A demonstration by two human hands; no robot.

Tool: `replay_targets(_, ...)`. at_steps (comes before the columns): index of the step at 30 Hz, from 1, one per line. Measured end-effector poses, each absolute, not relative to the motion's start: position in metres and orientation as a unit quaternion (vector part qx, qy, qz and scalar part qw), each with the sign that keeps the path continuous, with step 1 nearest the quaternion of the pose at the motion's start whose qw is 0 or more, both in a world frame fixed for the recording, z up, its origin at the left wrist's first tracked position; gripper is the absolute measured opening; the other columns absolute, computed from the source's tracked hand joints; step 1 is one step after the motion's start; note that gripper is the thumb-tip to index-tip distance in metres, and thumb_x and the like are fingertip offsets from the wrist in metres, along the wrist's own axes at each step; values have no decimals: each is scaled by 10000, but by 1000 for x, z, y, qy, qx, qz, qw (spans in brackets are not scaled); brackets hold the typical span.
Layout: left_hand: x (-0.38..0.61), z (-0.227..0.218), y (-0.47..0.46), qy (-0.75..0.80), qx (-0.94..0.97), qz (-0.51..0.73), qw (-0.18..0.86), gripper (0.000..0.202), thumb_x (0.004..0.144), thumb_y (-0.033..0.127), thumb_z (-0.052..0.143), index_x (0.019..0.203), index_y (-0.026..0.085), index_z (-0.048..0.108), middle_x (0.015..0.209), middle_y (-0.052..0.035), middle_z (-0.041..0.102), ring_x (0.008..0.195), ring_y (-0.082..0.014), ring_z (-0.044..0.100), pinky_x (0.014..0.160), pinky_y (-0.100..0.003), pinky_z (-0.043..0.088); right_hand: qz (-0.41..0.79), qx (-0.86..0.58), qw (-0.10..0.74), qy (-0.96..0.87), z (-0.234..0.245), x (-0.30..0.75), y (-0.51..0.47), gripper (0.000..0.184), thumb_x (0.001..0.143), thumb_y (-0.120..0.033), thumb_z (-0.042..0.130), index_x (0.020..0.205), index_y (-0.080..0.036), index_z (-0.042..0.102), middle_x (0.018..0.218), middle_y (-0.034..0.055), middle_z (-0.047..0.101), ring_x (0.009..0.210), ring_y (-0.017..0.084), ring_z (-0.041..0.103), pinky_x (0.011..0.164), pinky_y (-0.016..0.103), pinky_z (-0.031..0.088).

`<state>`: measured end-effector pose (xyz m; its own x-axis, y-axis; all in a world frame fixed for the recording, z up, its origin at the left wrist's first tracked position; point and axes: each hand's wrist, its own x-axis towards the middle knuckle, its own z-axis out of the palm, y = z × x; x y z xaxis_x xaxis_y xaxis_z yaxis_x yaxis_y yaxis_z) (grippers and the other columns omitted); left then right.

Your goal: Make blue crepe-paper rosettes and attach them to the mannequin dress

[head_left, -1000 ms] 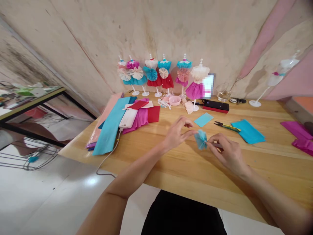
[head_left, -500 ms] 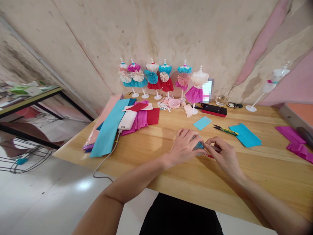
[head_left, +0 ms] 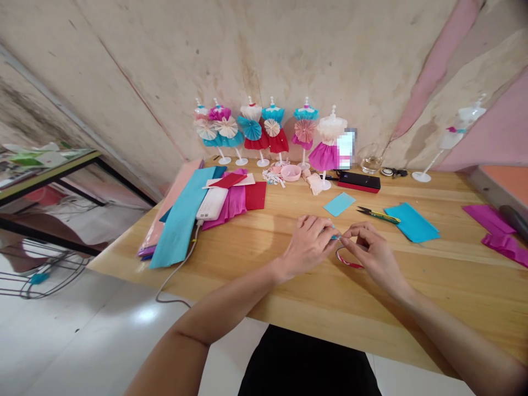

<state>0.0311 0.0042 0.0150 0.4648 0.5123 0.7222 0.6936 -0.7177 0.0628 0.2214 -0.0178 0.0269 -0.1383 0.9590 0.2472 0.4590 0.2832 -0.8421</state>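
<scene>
Bent over a wooden table (head_left: pixel 297 308), I work a small gathered piece of blue material (head_left: pixel 335 237) just above the top, inward from the front edge. My left hand (head_left: pixel 308 242) closes around it, hiding most of its shape, while the thumb and forefinger of my right hand (head_left: pixel 367 247) pinch its end. A thin, curved red-and-white strand (head_left: pixel 350 265) hangs beneath my right fingers. Toward the back edge lies a flat, smooth blue rectangle (head_left: pixel 339 204); to its right, pointed snips (head_left: pixel 378 214) with yellow-green handles reach a folded blue sheet (head_left: pixel 412 222). Ruffled magenta strips (head_left: pixel 490 220) lie by the right edge, long flat blue stock (head_left: pixel 183 214) toward the left. Along the back edge, slim white stands carry miniature dresses (head_left: pixel 305 132) with pleated rosettes, behind a round pink bowl (head_left: pixel 291 172).
</scene>
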Motion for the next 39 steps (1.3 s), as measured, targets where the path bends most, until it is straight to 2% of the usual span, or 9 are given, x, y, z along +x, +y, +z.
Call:
replay_targets(7,28,13,4,-321,-824,-407,229,147,880,249,583,1004,215,653,937,-32,663,903,-172,575,877,-360,333,505,-502,411,-569,39,212,-26,292,818,-475,654,903,-197,626,829,19,628,628,116,447,571,268,299)
replay_targets(9,28,11,4,-315,-825,-402,243,159,879,244,581,1018,213,650,943,-36,668,900,-171,582,890,-361,330,544,-491,424,-532,38,209,-29,303,799,-474,673,882,-188,617,760,-1,600,580,98,394,539,263,251)
replay_targets(12,29,10,4,-328,-819,-406,238,134,877,255,582,983,213,654,916,-37,669,889,-174,583,888,-364,330,567,-489,437,-499,31,206,-31,323,787,-488,682,850,-180,612,622,-46,469,531,83,286,512,266,177)
replay_targets(15,31,10,5,-340,-816,-413,218,107,872,261,588,943,215,654,885,-28,665,889,-176,580,873,-362,337,570,-490,441,-490,26,206,-31,334,795,-502,672,838,-176,610,601,-58,403,536,84,256,513,265,163)
replay_targets(27,38,7,-2,-406,-808,-424,55,137,884,288,582,976,230,666,914,-36,621,920,-172,551,868,-355,377,587,-464,463,-476,24,205,-32,301,835,-474,651,807,-182,585,616,-55,367,563,89,228,530,282,148)
replay_targets(39,44,2,-10,-417,-791,-447,-40,198,912,265,545,1078,238,650,994,-51,599,999,-173,544,898,-360,399,547,-475,466,-508,29,207,-25,283,827,-462,657,851,-180,635,724,-26,524,566,79,323,526,262,214)
